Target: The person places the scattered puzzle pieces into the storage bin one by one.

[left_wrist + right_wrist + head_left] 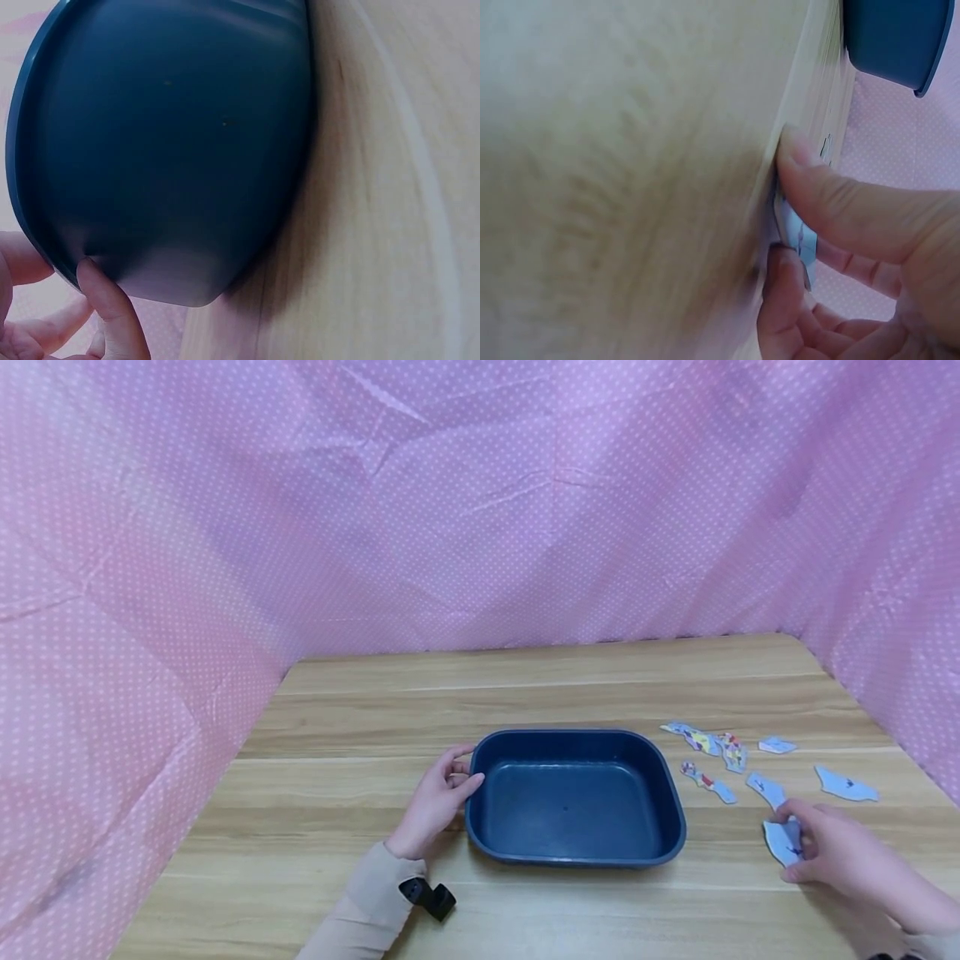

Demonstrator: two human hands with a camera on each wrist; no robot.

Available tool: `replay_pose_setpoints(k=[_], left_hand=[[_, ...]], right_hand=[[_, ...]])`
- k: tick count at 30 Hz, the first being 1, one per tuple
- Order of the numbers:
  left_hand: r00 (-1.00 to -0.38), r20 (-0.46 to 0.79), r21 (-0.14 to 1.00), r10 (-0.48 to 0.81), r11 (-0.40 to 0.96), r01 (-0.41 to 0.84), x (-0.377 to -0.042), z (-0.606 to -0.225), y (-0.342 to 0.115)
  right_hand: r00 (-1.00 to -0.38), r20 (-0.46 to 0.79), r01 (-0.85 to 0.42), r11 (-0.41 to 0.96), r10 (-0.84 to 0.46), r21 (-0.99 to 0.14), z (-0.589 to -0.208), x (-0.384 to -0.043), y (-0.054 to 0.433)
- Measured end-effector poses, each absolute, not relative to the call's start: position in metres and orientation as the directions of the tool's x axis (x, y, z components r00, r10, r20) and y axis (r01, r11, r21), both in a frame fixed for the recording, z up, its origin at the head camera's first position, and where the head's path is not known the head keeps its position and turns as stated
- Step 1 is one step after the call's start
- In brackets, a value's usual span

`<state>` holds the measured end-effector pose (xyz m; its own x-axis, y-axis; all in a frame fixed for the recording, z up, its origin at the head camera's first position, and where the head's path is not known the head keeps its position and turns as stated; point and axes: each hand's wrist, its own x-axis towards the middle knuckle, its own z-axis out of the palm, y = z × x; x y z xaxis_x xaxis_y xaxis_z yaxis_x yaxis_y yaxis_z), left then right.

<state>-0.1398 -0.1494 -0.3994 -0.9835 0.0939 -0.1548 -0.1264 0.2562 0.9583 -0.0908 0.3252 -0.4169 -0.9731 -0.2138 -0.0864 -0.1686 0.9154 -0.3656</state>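
Note:
On the table stands a dark blue rectangular basin point(577, 860), nothing inside it. My left hand point(435, 806) grips its left rim, with the thumb over the edge and the fingers on the outer side; the left wrist view shows the thumb point(112, 307) against the basin wall point(172, 150). To the right of the basin, my right hand point(840, 852) pinches a light blue puzzle piece point(782, 842) with a small dark print. In the right wrist view that piece point(799, 236) sits between thumb and fingers, close to the tabletop.
Several irregular puzzle pieces lie right of the basin: a yellow-patterned piece point(701, 742), a red-and-white patterned piece point(731, 752), a narrow piece point(708, 782) and plain blue ones point(767, 789), point(846, 783), point(777, 745). Pink dotted cloth point(480, 527) surrounds the wooden table point(300, 827).

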Motion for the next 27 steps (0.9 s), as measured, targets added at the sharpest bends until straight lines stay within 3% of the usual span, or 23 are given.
replay_pose_setpoints(k=[10,17,27], left_hand=[[-0.983,-0.157,0.955,0.095,0.27,-0.126,-0.139,-0.4,-0.15],[-0.984,-0.152,0.954,0.098,0.273,-0.121,-0.14,-0.401,-0.149],[-0.984,-0.155,0.954,0.086,0.274,-0.126,-0.139,-0.4,-0.15]], right_hand=[[-0.971,-0.026,-0.213,0.905,-0.239,-0.369,-0.42,-0.086,0.325],[-0.948,0.092,-0.314,0.851,-0.304,-0.421,-0.423,-0.08,0.326],[-0.956,0.092,-0.283,0.798,-0.278,-0.532,-0.407,-0.084,0.328]])
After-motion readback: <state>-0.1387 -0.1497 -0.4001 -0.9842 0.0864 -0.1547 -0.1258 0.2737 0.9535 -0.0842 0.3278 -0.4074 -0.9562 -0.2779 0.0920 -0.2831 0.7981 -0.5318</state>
